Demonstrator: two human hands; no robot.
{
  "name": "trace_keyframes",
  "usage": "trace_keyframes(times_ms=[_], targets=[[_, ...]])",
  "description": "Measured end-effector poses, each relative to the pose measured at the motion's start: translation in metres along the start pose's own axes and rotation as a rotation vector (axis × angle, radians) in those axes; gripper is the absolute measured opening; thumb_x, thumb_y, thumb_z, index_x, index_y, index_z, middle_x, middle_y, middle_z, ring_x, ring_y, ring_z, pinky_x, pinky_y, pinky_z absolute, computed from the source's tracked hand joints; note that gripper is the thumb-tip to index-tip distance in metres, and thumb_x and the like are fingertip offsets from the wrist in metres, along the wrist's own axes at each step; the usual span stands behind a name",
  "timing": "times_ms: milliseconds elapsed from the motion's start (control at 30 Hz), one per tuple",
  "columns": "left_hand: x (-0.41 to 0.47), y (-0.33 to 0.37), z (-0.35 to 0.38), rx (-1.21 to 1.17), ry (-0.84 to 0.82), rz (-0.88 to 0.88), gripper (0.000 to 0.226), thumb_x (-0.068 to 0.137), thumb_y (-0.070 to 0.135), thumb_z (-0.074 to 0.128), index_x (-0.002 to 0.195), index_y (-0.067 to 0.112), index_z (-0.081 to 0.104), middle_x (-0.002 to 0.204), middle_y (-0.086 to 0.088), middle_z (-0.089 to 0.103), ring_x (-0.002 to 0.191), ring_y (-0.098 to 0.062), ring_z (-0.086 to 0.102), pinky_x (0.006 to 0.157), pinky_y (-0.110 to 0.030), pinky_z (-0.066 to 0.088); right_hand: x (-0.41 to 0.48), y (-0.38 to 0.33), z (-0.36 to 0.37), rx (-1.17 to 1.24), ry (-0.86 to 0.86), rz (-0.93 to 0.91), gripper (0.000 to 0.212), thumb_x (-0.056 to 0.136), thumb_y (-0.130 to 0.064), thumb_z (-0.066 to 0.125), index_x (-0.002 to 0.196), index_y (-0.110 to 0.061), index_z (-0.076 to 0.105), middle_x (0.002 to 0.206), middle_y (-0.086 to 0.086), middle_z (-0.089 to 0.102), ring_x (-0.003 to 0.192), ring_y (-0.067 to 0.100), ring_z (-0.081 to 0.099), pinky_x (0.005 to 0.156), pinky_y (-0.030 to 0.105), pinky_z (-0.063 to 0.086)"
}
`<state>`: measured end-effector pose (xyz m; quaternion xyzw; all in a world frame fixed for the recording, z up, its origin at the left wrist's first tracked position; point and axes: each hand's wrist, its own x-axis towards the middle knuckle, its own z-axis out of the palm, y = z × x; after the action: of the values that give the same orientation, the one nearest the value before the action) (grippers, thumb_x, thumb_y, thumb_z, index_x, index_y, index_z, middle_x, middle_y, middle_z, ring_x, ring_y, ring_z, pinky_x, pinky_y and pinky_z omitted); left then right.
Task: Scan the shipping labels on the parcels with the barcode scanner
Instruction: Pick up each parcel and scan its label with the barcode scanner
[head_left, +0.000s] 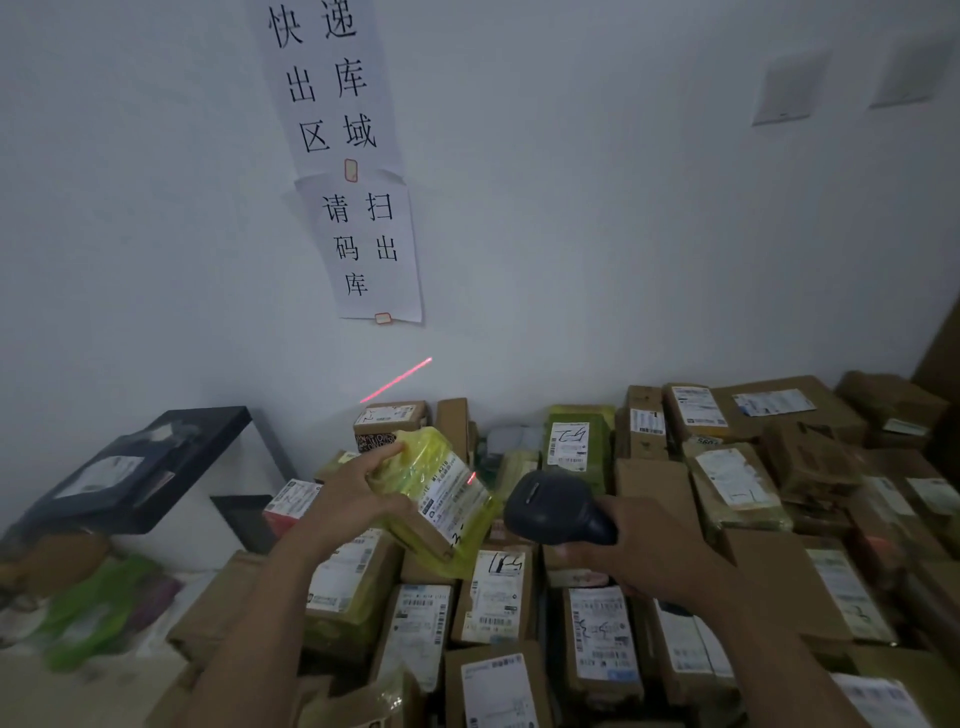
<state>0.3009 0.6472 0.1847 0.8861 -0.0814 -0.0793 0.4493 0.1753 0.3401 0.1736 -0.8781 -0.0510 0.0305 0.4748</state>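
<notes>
- Parcels (602, 639): labelled cardboard boxes packed close together, forming a pile from its near edge to the wall (571, 234).
- Right hand (654, 551): fingers wrapped round the grip of the dark scanner (550, 506), whose head points left.
- Left hand (353, 493): grips the yellow parcel (410, 462), held tilted above mid-pile, just beside the scanner; a red mark (471, 478) falls on its label (457, 499).
- Red line (397, 379): on the wall beyond.
- Signs (371, 244): two paper sheets higher on the wall.

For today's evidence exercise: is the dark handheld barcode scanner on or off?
On: the dark handheld barcode scanner casts a red laser line on the white wall.
</notes>
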Motion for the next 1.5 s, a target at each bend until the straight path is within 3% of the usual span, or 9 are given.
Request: trace_keyframes(times_ms=[133,400,533,667,867,1000,1067,1333,1500], targets=[[0.002,0.001,-0.006,0.045,-0.009,-0.015,0.075,0.072,0.021,0.084,0.132,0.048,0.047,0.118,0.009,0.059,0.094,-0.011,0.065,0.068,-0.023,0.048,0.002,0.0,0.001,-0.023,-0.016,0.008,0.02,0.08,-0.047,0.077,0.091,-0.048,0.06,0.08,-0.021,0.071,0.075,-0.002,0.069,0.062,0.016,0.057],[0.007,-0.002,-0.002,0.024,-0.012,-0.006,0.076,0.074,0.02,0.083,0.135,0.045,0.047,0.125,0.004,0.053,0.097,-0.005,0.057,0.065,-0.017,0.043,-0.001,-0.005,-0.003,0.0,-0.028,0.006,0.019,0.082,-0.042,0.077,0.09,-0.044,0.06,0.079,-0.037,0.065,0.069,-0.005,0.067,0.052,0.013,0.05],[0.012,-0.006,0.007,-0.03,0.003,-0.009,0.073,0.074,0.021,0.083,0.133,0.047,0.048,0.12,0.013,0.051,0.096,0.0,0.053,0.063,-0.014,0.042,0.002,-0.002,-0.005,0.043,-0.011,0.012,0.018,0.085,-0.035,0.076,0.093,-0.04,0.06,0.067,-0.029,0.067,0.047,-0.003,0.059,0.046,0.011,0.043],[0.027,-0.004,0.028,-0.099,0.042,-0.031,0.077,0.073,0.025,0.084,0.139,0.04,0.047,0.114,0.017,0.05,0.098,-0.003,0.055,0.062,-0.015,0.045,0.015,0.001,-0.018,0.032,0.055,0.026,0.012,0.088,-0.035,0.073,0.092,-0.035,0.061,0.054,-0.025,0.064,0.048,-0.009,0.058,0.046,0.007,0.041],[0.072,0.011,0.084,-0.244,0.071,-0.083,0.072,0.083,0.037,0.075,0.147,0.032,0.04,0.138,-0.002,0.05,0.115,-0.02,0.055,0.09,-0.035,0.052,0.071,0.014,-0.061,0.098,0.261,0.107,0.026,0.088,-0.041,0.07,0.076,-0.019,0.064,0.054,0.005,0.066,0.038,0.01,0.055,0.04,0.018,0.043],[0.118,0.03,0.125,-0.359,0.041,-0.13,0.067,0.087,0.044,0.07,0.145,0.031,0.04,0.132,0.001,0.052,0.096,-0.011,0.057,0.067,-0.022,0.056,0.132,0.021,-0.104,0.213,0.355,0.127,0.045,0.089,-0.046,0.067,0.081,-0.001,0.065,0.067,0.024,0.068,0.045,0.027,0.055,0.047,0.033,0.048],[0.144,0.036,0.149,-0.397,0.028,-0.166,0.069,0.089,0.045,0.067,0.148,0.028,0.037,0.134,-0.002,0.051,0.104,-0.015,0.059,0.076,-0.029,0.057,0.161,0.03,-0.118,0.298,0.388,0.145,0.048,0.089,-0.046,0.067,0.085,0.002,0.064,0.076,0.03,0.068,0.049,0.027,0.055,0.05,0.035,0.049],[0.233,0.021,0.235,-0.556,-0.103,-0.218,0.043,0.096,0.038,0.06,0.135,0.023,0.051,0.114,0.002,0.067,0.099,-0.017,0.068,0.085,-0.039,0.059,0.238,0.107,-0.106,0.591,0.413,0.282,0.037,0.091,-0.041,0.067,0.093,-0.004,0.06,0.063,0.009,0.065,0.043,0.019,0.052,0.042,0.026,0.044],[0.26,-0.004,0.25,-0.398,-0.208,-0.183,0.03,0.098,0.047,0.053,0.119,0.027,0.061,0.101,0.008,0.071,0.086,-0.002,0.07,0.072,-0.021,0.056,0.285,0.141,-0.069,0.752,0.352,0.419,0.04,0.088,-0.044,0.068,0.085,-0.004,0.064,0.065,0.011,0.067,0.044,0.021,0.054,0.045,0.028,0.047]])
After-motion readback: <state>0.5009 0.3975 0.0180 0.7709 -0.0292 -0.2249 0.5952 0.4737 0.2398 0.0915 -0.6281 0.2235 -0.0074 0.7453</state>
